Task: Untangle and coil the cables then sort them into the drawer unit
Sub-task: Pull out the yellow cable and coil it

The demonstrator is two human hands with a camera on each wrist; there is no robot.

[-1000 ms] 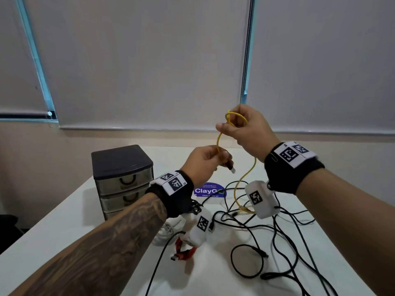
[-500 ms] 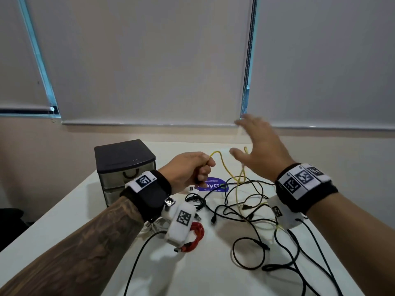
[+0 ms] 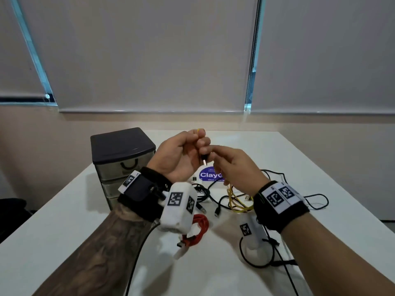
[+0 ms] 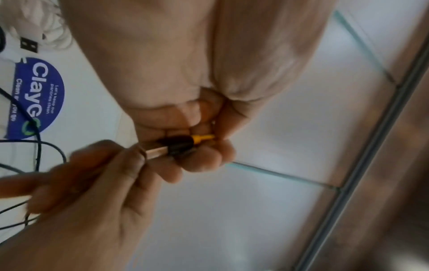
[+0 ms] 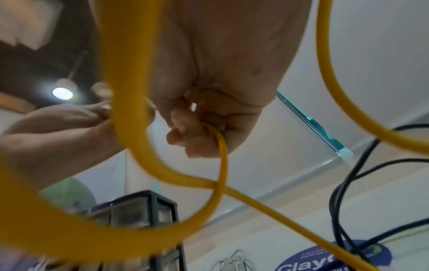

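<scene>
My left hand (image 3: 181, 154) is raised above the table, palm turned up, and pinches the black USB plug (image 3: 204, 160) of the yellow cable (image 3: 235, 199). The left wrist view shows that plug (image 4: 180, 144) between the fingertips, metal tip pointing at my right hand (image 4: 97, 176). My right hand (image 3: 233, 167) sits just right of it, fingers curled round the yellow cable (image 5: 219, 146), whose loops hang down to the table. The dark drawer unit (image 3: 119, 159) stands at the left with its drawers closed.
Several black cables (image 3: 277, 210) lie tangled on the white table (image 3: 64, 231) under and right of my right wrist. A coiled red cable (image 3: 199, 226) lies below my left wrist, and a blue round sticker (image 3: 208, 175) lies beneath the hands. Wall and blinds are behind.
My right hand was spread open above the cables; it has come down and closed on the yellow cable. My left hand has lifted and turned palm up with the plug.
</scene>
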